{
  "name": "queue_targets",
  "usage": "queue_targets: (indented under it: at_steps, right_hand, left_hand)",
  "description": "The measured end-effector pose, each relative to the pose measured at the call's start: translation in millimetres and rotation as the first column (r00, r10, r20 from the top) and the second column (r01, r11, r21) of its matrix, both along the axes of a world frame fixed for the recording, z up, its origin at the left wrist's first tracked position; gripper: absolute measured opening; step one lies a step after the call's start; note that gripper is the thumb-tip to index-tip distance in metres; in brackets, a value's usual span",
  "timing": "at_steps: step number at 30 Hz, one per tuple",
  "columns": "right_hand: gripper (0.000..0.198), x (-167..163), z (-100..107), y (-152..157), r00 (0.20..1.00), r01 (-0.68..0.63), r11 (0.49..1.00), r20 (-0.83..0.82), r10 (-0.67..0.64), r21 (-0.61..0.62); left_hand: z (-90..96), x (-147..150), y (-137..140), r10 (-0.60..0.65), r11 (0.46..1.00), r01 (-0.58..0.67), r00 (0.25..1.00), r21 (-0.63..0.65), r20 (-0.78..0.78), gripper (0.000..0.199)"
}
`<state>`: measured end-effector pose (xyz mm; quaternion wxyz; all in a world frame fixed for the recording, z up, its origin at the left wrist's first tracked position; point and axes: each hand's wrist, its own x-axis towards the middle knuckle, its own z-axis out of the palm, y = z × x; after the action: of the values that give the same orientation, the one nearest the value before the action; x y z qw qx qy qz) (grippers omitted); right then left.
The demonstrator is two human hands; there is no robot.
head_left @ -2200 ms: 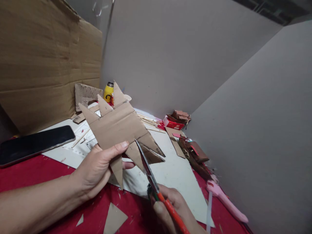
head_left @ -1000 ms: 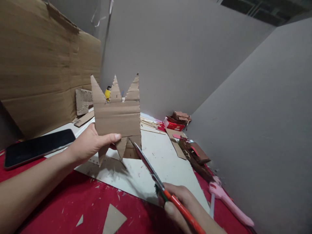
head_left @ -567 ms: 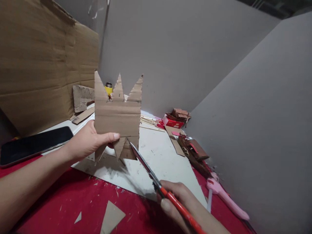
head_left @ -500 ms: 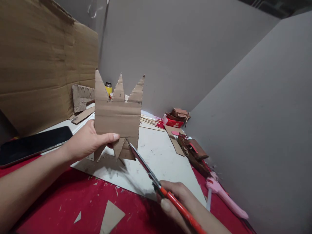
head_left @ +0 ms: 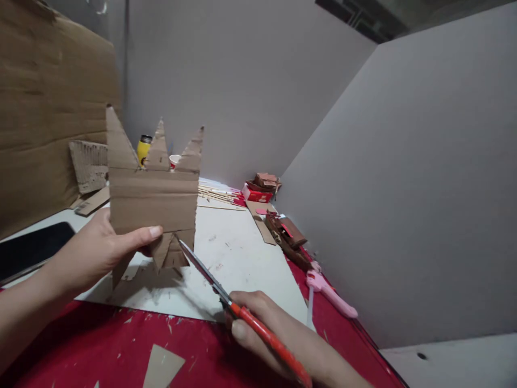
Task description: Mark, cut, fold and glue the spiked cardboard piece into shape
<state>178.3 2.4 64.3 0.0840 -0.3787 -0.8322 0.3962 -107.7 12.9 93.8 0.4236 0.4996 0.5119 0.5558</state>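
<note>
My left hand point(head_left: 117, 240) pinches a brown cardboard piece point(head_left: 153, 202) by its lower left part, thumb across the front. Three pointed spikes rise from its top edge, and more triangular points hang from the bottom. In my right hand point(head_left: 262, 326) is a pair of scissors point(head_left: 246, 318) with red-orange handles. Their blades slant up to the left, with the tips at the lower edge of the cardboard, near the top of a notch between the points. My right fingers are wrapped round the handles.
A white board point(head_left: 234, 253) lies on a red cloth point(head_left: 109, 345) with cardboard scraps point(head_left: 163, 366). A phone point(head_left: 36, 248) lies at left before a large cardboard sheet point(head_left: 56, 108). Thin sticks point(head_left: 220, 194), a brown model boat point(head_left: 285, 231) and a pink glue gun point(head_left: 331, 293) sit rightward.
The whole view has swung right, so everything appears further left. The cardboard stays in my left hand and the scissors in my right, their tips still at the lower edge.
</note>
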Motion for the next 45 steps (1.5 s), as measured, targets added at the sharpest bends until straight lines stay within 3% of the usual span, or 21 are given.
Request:
queue_targets:
  at_steps: [3, 7, 9, 12, 13, 15, 18, 20, 22, 24, 27, 30, 34, 38, 41, 43, 45]
  right_hand:
    - [0.055, 1.8, -0.2, 1.0, 0.999, -0.028, 0.999, -0.027, 0.027, -0.022]
    - [0.062, 4.1, -2.9, 3.7, 0.983, -0.131, 0.956, -0.161, 0.09, -0.263]
    - [0.062, 4.0, -4.7, 4.0, 0.978, -0.14, 0.943, -0.188, 0.085, -0.303]
    - [0.052, 3.0, -5.5, 2.1, 0.991, -0.064, 0.987, -0.129, 0.045, -0.145]
    - [0.049, 2.7, -5.1, 1.3, 0.995, -0.037, 0.996, -0.096, 0.029, -0.085]
    - [0.044, 2.5, -3.5, 0.1, 0.999, -0.007, 1.0, -0.037, 0.006, -0.015]
    - [0.046, 3.2, -1.3, 0.4, 0.999, -0.033, 0.999, -0.03, 0.033, -0.026]
    - [0.053, 4.1, -1.5, 1.0, 0.995, -0.07, 0.995, -0.073, 0.064, -0.071]
    - [0.06, 5.1, -4.1, 1.6, 0.989, -0.096, 0.984, -0.124, 0.078, -0.153]
    - [0.064, 6.0, -8.2, 1.9, 0.984, -0.108, 0.944, -0.17, 0.057, -0.311]
    - [0.069, 6.2, -11.4, 1.9, 0.975, -0.096, 0.902, -0.223, -0.001, -0.422]
    - [0.069, 5.6, -5.9, 1.4, 0.984, -0.099, 0.925, -0.174, 0.036, -0.368]
    - [0.064, 6.7, 4.0, 0.0, 0.993, -0.103, 0.973, -0.076, 0.089, -0.204]
    - [0.068, 9.4, -1.0, -0.3, 0.986, -0.124, 0.929, -0.149, 0.076, -0.349]
    - [0.07, 9.3, -5.3, 1.8, 0.972, -0.157, 0.906, -0.224, 0.071, -0.394]
    - [0.066, 8.6, -3.5, 3.4, 0.978, -0.156, 0.935, -0.183, 0.101, -0.318]
    - [0.062, 8.4, 0.5, 4.6, 0.984, -0.141, 0.979, -0.129, 0.122, -0.148]
  left_hand:
    - [1.7, -2.1, 1.3, -0.014, 0.997, 0.013, 1.0, -0.073, -0.011, 0.03]
    - [1.2, 1.6, 2.6, 0.002, 0.997, -0.004, 1.0, -0.078, -0.029, 0.033]
    - [-3.6, 2.1, 3.9, 0.058, 0.997, -0.063, 0.991, -0.038, -0.119, 0.026]
    - [-11.7, -0.9, 7.4, 0.194, 0.981, -0.187, 0.951, 0.052, -0.241, 0.028]
    - [-12.9, -1.9, 8.7, 0.151, 0.988, -0.149, 0.961, 0.026, -0.23, 0.024]
    - [-12.1, -2.5, 10.4, 0.1, 0.992, -0.106, 0.991, -0.07, -0.085, 0.032]
    - [-5.4, 1.4, 7.8, 0.024, 0.985, -0.007, 0.995, -0.17, 0.098, 0.05]
    - [-0.1, 6.6, 2.3, -0.032, 0.987, 0.045, 0.996, -0.154, 0.088, 0.052]
    - [3.8, 11.9, -3.7, 0.029, 0.997, -0.025, 0.998, -0.068, 0.061, 0.04]
    - [4.7, 14.9, -7.2, 0.038, 0.999, -0.038, 0.999, -0.006, 0.012, 0.028]
    - [0.8, 12.1, -6.6, 0.014, 1.0, -0.014, 1.0, 0.027, 0.021, 0.026]
    - [-5.9, 3.9, -1.9, -0.059, 0.997, 0.063, 0.994, -0.04, 0.088, 0.037]
    - [-11.2, -3.1, 2.8, -0.103, 0.989, 0.117, 0.984, -0.092, 0.143, 0.035]
    - [-8.5, -0.5, -0.4, -0.12, 0.985, 0.137, 0.98, -0.1, 0.159, 0.04]
    - [-2.4, 5.6, -5.4, -0.066, 0.997, 0.069, 0.996, -0.041, 0.062, 0.046]
    - [1.5, 8.8, -7.4, 0.007, 1.0, -0.007, 1.0, -0.016, 0.0, 0.054]
    - [3.8, 9.1, -6.8, 0.059, 0.998, -0.059, 0.998, -0.007, -0.026, 0.06]
